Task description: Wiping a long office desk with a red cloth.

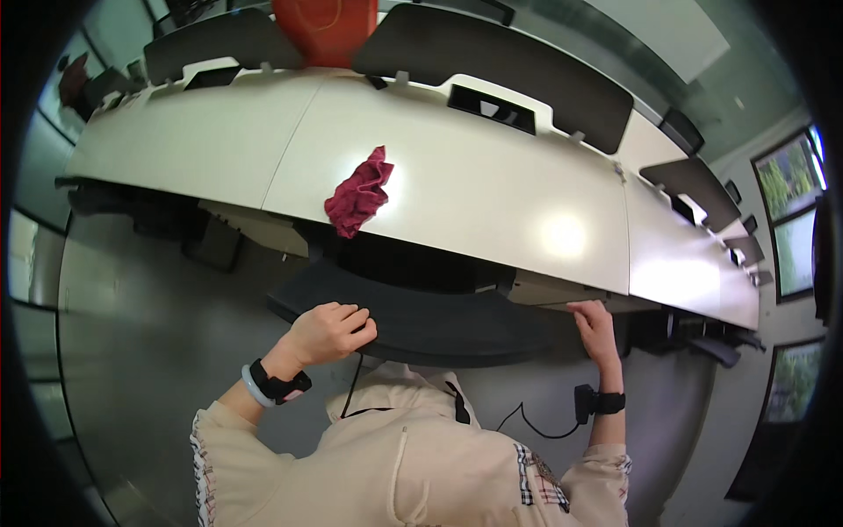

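Note:
My left hand is above the left part of a dark chair, its fingers curled; whether it grips the chair's edge or a thin dark cord below it, I cannot tell. My right hand is raised to the right of the chair, near the desk's front edge, with fingers bent and nothing seen in it. A crumpled dark red cloth lies on the white desk beyond my left hand, reaching the front edge. Black bands are strapped round both wrists, and a cable runs from the right one.
Dark divider panels stand along the desk's far side, with a red bag behind a gap between them. A black desk inset sits near the panels. More chairs stand at the right, and a person in dark red is far left.

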A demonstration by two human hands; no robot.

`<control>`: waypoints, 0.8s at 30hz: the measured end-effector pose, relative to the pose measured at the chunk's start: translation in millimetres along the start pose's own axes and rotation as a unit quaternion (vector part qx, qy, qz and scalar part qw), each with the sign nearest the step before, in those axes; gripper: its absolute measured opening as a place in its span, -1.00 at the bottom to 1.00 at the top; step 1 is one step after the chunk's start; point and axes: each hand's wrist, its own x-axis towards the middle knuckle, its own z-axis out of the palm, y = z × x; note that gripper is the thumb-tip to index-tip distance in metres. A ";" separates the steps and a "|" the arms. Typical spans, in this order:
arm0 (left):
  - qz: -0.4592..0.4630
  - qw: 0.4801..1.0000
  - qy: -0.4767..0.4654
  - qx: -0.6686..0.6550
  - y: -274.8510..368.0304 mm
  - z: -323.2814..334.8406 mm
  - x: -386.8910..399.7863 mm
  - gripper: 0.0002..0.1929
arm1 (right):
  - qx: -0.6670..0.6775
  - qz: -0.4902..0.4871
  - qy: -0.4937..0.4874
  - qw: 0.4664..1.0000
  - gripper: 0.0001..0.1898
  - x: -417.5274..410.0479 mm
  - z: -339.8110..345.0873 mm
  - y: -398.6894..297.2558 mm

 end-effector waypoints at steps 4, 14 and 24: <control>-0.087 0.996 0.006 0.029 10.6 0.9 -3.5 -0.77 | 0.008 -0.114 -0.044 0.993 -0.82 90.2 0.4 -7.7; -0.284 0.957 -0.048 -0.020 75.6 -17.7 50.9 -0.26 | -0.124 -0.447 -0.239 0.853 -0.71 252.5 130.6 -47.1; -0.483 0.868 0.106 -0.039 125.7 23.5 120.5 -0.55 | -0.144 -0.606 -0.210 0.754 -0.41 311.9 260.0 -143.5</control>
